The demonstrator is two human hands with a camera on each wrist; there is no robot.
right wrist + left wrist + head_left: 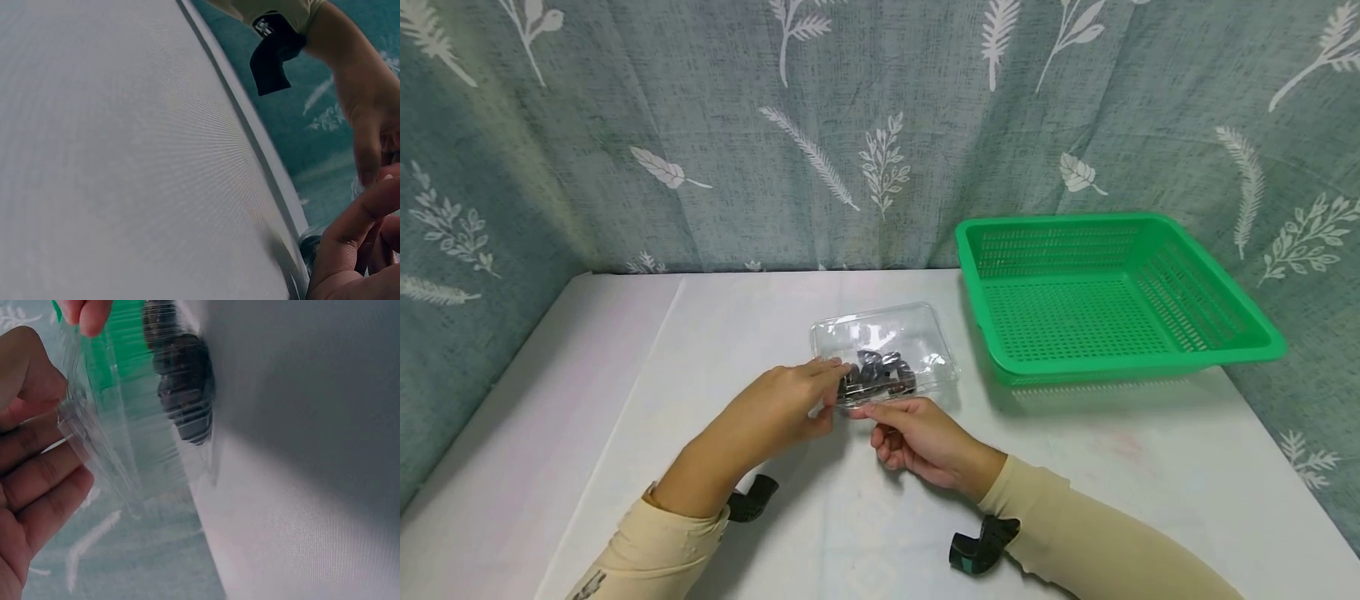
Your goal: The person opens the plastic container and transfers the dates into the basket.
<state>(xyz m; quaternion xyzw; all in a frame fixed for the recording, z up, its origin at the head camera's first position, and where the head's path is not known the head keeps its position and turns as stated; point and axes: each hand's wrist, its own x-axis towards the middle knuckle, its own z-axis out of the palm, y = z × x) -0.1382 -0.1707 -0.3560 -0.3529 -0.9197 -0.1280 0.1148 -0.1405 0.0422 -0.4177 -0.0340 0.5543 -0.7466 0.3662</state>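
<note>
Head view
Box: clear plastic box (886, 353) on the white worktop (775, 517), mid-centre, just left of the green basket (1112, 292).
Contents: dark pieces (877, 375) heaped at the near end of the box.
Long axis: runs left-right across the worktop, slightly skewed; the near long edge faces the person.
Left hand (782, 408): grip pinched on the box's near left edge.
Right hand (917, 437): grip clamped on the near edge from below, fingers curled.
Nearer hand: both at the same edge; the box lies directly beyond them.

Left wrist view
Box (125, 444): rim held between the left fingers (37, 481); a right fingertip (90, 315) pinches the film at top.
Contents (184, 394): against the worktop.

Right wrist view
Right fingers (350, 237): curled; the box is barely visible.
</note>
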